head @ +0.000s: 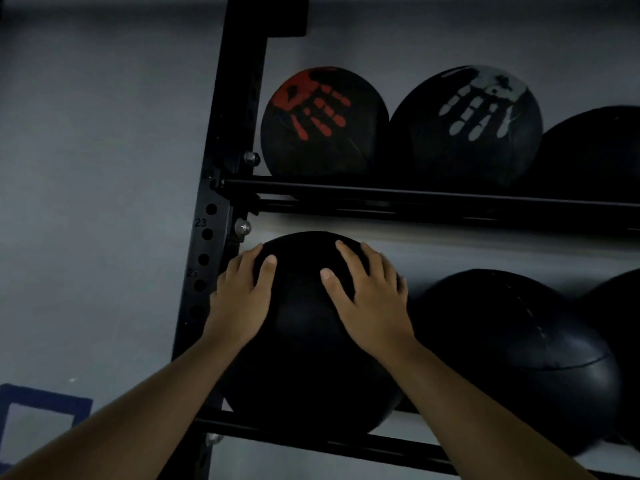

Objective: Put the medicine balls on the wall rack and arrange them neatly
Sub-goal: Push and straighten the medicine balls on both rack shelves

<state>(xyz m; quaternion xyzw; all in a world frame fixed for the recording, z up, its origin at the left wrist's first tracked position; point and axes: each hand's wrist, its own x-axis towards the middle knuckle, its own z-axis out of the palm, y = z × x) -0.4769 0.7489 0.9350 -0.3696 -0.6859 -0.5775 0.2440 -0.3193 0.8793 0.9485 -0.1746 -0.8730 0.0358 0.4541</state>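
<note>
A plain black medicine ball rests at the left end of the lower shelf of the black wall rack. My left hand lies on its upper left side and my right hand on its upper right, both with fingers spread flat over the ball. To the right on the same shelf sits a second black ball, touching or nearly touching the first. On the upper shelf stand a ball with a red handprint and a ball with a grey handprint.
The rack's black upright with numbered holes runs down just left of my left hand. More black balls show at the right edge on both shelves. A grey wall lies behind; a blue floor marking sits lower left.
</note>
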